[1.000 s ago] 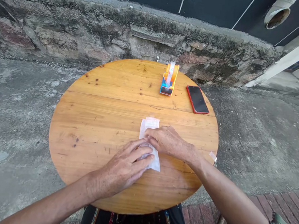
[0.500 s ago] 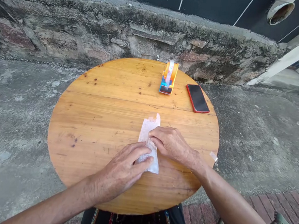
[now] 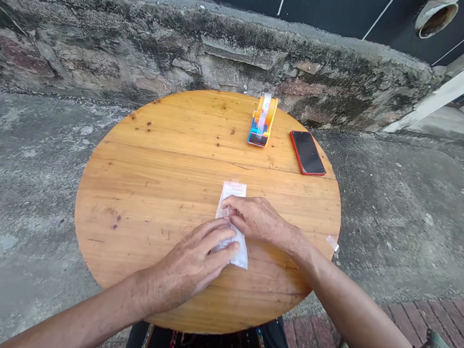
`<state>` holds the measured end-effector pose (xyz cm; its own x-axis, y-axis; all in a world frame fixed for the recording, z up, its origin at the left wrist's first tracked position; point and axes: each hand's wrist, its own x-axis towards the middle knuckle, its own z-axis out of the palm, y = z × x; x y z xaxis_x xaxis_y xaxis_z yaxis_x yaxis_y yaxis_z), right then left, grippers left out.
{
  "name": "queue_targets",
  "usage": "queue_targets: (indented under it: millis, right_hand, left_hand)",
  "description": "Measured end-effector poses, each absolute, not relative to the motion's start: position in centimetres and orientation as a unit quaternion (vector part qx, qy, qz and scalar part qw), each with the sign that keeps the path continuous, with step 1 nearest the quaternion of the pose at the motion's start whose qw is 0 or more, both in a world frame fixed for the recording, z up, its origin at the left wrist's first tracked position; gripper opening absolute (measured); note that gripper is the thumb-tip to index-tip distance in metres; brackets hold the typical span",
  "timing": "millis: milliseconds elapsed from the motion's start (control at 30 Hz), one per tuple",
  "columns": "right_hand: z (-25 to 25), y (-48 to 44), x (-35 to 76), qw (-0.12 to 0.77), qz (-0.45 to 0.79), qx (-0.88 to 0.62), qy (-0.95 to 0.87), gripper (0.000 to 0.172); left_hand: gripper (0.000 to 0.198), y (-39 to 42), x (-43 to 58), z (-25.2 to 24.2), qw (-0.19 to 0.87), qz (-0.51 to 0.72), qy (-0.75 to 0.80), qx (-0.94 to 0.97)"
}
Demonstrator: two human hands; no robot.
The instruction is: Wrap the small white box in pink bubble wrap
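Note:
A narrow strip of whitish, translucent bubble wrap point(image 3: 241, 253) lies on the wooden table in front of me, partly covered by both hands. My left hand point(image 3: 200, 254) rests over its lower left part, fingers curved and thumb laid across it, holding it down. At the middle of the wrap, my right hand point(image 3: 255, 218) has its fingers curled and closed on the material. Just past the wrap's far end, a faint strip of clear tape point(image 3: 235, 180) shows. Whatever may lie inside the wrap is hidden.
Toward the back of the round wooden table point(image 3: 147, 189) stands an orange and blue tape dispenser point(image 3: 263, 120). A phone in a red case point(image 3: 308, 153) lies at the right. A small tape piece point(image 3: 332, 243) hangs on the right edge. Beyond runs a stone wall point(image 3: 145, 56).
My right hand has shifted slightly left across the wrap. The wrap's far end, raised and uneven before, now lies flatter and straighter. My left hand has hardly moved.

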<state>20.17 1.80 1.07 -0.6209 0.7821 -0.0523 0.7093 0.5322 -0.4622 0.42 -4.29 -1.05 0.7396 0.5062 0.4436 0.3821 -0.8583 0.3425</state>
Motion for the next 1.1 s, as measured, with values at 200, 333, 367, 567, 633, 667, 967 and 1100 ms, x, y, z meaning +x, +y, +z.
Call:
queue_targets:
  millis: [200,333,367,567,633,667,967,1100]
  right_hand:
    - [1.5,2.1,20.0,0.049,0.244,-0.428,-0.869,0.025]
    - [1.7,2.1,20.2,0.054,0.263,-0.419,-0.867,0.023]
    - [1.7,2.1,20.4,0.057,0.267,-0.419,-0.866,0.022]
    - [1.8,1.8,21.0,0.077,0.290,-0.417,-0.858,0.019]
    - [2.0,1.6,21.1,0.081,0.303,-0.412,-0.856,0.021]
    - [2.0,1.5,21.2,0.083,0.310,-0.410,-0.854,0.022]
    - [2.5,0.5,22.5,0.151,0.367,-0.378,-0.836,0.029]
    - [2.5,0.0,22.9,0.169,0.383,-0.382,-0.824,0.030]
  left_hand:
    - [0.032,-4.0,0.6,-0.8,0.111,0.257,0.246,0.928]
    - [0.031,-3.9,0.6,-0.9,0.109,0.254,0.240,0.931]
    - [0.030,-3.9,0.6,-0.9,0.109,0.251,0.240,0.932]
    - [0.033,-3.7,0.5,-0.8,0.136,0.218,0.254,0.932]
    - [0.032,-3.6,0.4,-0.7,0.153,0.214,0.259,0.929]
    - [0.031,-3.5,0.3,-0.6,0.163,0.212,0.263,0.927]
    - [0.033,-2.1,0.7,0.3,0.262,0.227,0.281,0.895]
    - [0.035,-1.2,0.9,0.7,0.320,0.215,0.292,0.876]
